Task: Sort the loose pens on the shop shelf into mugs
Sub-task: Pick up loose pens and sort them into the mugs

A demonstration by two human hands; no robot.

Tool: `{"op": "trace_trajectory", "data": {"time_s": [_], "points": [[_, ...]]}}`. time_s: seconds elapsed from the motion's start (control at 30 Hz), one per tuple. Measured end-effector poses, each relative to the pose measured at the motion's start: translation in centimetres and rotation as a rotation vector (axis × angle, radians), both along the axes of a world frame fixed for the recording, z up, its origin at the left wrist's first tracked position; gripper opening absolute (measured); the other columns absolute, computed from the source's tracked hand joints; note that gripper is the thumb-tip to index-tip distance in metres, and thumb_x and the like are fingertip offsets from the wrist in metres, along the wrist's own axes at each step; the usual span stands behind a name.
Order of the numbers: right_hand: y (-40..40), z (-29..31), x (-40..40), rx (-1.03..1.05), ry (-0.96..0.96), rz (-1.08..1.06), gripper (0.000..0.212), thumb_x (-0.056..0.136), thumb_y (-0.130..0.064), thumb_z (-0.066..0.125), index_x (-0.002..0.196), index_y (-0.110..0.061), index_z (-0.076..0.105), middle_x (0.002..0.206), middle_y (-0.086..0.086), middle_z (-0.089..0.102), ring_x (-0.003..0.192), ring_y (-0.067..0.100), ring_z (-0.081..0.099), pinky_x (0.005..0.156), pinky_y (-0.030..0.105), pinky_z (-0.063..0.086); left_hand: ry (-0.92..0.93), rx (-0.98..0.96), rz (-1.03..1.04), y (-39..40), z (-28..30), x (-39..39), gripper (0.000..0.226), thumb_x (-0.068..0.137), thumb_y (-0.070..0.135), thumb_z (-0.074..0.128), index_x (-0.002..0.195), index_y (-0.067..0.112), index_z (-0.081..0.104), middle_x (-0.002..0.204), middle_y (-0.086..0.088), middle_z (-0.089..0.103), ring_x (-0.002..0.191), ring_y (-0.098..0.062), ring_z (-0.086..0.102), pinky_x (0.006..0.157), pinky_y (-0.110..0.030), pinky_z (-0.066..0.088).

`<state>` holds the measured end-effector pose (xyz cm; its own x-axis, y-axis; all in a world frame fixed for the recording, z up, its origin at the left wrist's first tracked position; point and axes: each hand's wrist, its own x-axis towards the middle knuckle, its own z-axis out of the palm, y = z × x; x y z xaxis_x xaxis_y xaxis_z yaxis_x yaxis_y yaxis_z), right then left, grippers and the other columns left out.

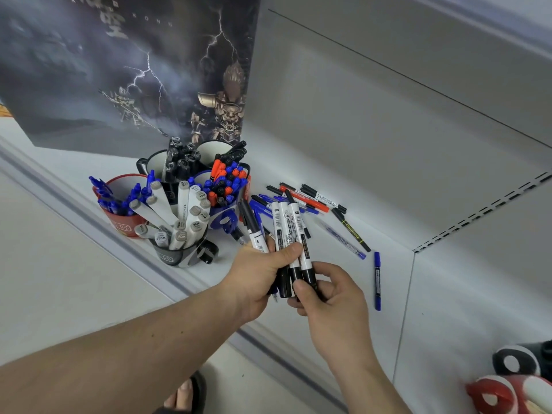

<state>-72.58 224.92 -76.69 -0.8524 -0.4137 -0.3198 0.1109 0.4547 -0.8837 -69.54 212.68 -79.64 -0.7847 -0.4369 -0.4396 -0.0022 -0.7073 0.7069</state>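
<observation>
A bundle of black-capped white markers (291, 234) was held upright above the white shelf (397, 282) by both hands. The left hand (260, 276) was wrapped round the bundle's middle, thumb across the front. The right hand (331, 297) was curled round the lower black caps, fingertips pinching them.

Five mugs were noted at the shelf's left. A red mug (125, 222) held blue pens. A grey mug (176, 255), nearest the shelf edge, held grey-capped white markers (179, 216). A blue mug (222, 216) held mixed red, blue and black pens. A black mug (158, 168) behind held black pens; a further mug (213, 150) stood beside it with black pens.

Loose pens (307, 198) lay in a heap on the shelf behind the bundle, near the blue mug. A black-and-yellow pen (352, 231), a translucent blue pen (343, 240) and a blue marker (377, 280) lay apart to the right.

A storm-scene poster (128, 70) was recorded behind the mugs.
</observation>
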Motion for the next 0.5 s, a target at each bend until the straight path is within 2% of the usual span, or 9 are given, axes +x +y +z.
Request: {"op": "trace_trajectory", "data": {"time_s": [0.17, 0.3, 0.5], "points": [[0.0, -0.1, -0.2, -0.036, -0.078, -0.039, 0.015, 0.096, -0.008, 0.060, 0.101, -0.022, 0.064, 0.077, 0.004, 0.076, 0.066, 0.020, 0.074, 0.060, 0.027, 0.057, -0.015, -0.006, -0.025, 0.0, 0.0, 0.3, 0.007, 0.082, 0.003, 0.072, 0.083, 0.010, 0.072, 0.080, -0.011, 0.073, 0.071, -0.024, 0.070, 0.059, -0.031, 0.056], [-0.3, 0.2, 0.2, -0.026, -0.100, -0.018, 0.014, 0.101, -0.014, 0.052, 0.104, -0.021, 0.063, 0.084, 0.006, 0.075, 0.068, 0.023, 0.074, 0.065, 0.031, 0.057, -0.024, -0.010, -0.044, -0.3, 0.3, 0.8, 0.006, 0.083, 0.004, 0.072, 0.088, 0.008, 0.072, 0.080, -0.012, 0.072, 0.070, -0.024, 0.070, 0.059, -0.030, 0.055], [-1.9, 0.9, 1.6, -0.007, -0.122, -0.011, 0.016, 0.100, -0.015, 0.053, 0.106, -0.023, 0.065, 0.088, 0.007, 0.075, 0.067, 0.022, 0.074, 0.063, 0.030, 0.055, -0.060, -0.054, -0.016, -1.4, 1.1, 2.3, 0.006, 0.086, 0.004, 0.070, 0.091, 0.006, 0.070, 0.080, -0.012, 0.072, 0.068, -0.023, 0.069, 0.055, -0.028, 0.055]]}}
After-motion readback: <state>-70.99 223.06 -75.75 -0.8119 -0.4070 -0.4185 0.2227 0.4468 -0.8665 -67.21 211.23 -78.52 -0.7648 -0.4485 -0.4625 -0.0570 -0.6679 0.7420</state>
